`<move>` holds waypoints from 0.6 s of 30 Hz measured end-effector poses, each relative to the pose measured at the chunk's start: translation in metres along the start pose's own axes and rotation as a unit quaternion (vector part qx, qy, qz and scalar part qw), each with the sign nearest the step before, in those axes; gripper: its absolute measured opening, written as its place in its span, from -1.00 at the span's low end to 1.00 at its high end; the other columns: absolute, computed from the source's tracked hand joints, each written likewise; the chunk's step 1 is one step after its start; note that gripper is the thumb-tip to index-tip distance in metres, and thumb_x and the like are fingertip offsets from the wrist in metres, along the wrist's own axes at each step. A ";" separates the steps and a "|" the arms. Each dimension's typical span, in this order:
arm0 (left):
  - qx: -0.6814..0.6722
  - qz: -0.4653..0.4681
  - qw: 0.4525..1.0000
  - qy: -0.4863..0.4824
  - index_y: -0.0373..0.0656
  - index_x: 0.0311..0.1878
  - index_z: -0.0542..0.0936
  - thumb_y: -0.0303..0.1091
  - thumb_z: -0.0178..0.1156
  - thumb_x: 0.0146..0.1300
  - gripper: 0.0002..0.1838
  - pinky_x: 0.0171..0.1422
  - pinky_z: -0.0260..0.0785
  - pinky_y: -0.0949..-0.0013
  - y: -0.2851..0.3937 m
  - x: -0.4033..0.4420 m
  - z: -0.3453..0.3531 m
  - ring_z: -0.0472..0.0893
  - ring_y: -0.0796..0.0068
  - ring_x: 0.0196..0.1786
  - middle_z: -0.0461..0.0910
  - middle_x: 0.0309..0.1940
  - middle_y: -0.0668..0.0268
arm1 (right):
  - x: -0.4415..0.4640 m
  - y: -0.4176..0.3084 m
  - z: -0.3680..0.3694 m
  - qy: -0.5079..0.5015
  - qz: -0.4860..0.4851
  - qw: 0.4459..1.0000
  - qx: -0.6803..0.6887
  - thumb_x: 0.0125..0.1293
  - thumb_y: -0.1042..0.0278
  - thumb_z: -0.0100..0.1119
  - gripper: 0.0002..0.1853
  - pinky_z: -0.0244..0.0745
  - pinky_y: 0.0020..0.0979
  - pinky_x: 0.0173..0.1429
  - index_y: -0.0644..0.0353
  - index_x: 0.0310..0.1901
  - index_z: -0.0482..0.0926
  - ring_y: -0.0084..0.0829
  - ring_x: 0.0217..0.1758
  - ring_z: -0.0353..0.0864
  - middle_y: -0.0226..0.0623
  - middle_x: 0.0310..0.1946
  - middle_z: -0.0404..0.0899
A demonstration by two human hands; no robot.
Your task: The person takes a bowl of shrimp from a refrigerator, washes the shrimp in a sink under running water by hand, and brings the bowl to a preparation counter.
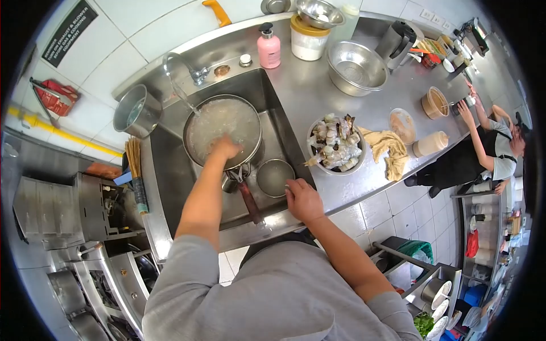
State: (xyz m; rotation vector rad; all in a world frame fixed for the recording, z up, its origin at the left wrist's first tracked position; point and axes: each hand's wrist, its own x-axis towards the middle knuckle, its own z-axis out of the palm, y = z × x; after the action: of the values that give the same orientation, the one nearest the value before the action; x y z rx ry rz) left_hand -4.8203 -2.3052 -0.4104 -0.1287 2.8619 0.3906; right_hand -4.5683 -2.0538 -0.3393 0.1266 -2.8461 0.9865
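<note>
My left hand (226,149) reaches over the rim of a large round metal pot (260,128) in the sink, its fingers hidden in the cloudy, bubbling water (219,122). From the curved faucet (173,71) a stream runs into this pot. Near the sink's front right edge is my right hand (304,200), its fingers curled; what they grip, if anything, is hidden. A small round metal strainer or bowl (276,178) lies just left of those fingertips. Between my hands, a dark reddish-brown handle (250,203) slants across the sink toward its front edge.
Right of the sink (287,111) stands a bowl of shrimp (335,145), beside a tan cloth (387,149) and a squeeze bottle (430,144). Farther back are a metal basin (357,67) and a pink pump bottle (269,48). A co-worker (475,145) works at the counter's far right.
</note>
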 end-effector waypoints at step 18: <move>-0.468 -0.005 0.881 0.072 -0.08 -0.45 0.67 -0.02 0.20 0.41 -0.61 -0.50 0.26 0.27 -0.067 0.126 -0.221 0.49 0.44 -0.57 0.56 -0.62 0.34 | -0.002 -0.001 -0.001 -0.005 0.000 1.000 -0.004 0.36 0.31 0.25 -0.76 0.64 -0.05 -0.03 0.11 0.03 0.62 0.01 -0.09 0.69 -0.15 -0.10 0.62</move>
State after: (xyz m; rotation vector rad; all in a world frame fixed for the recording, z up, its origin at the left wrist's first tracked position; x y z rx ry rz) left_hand -4.9850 -2.4366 -0.2534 -0.3472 2.5185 1.7799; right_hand -4.5657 -2.0536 -0.3386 0.1295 -2.8592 0.9758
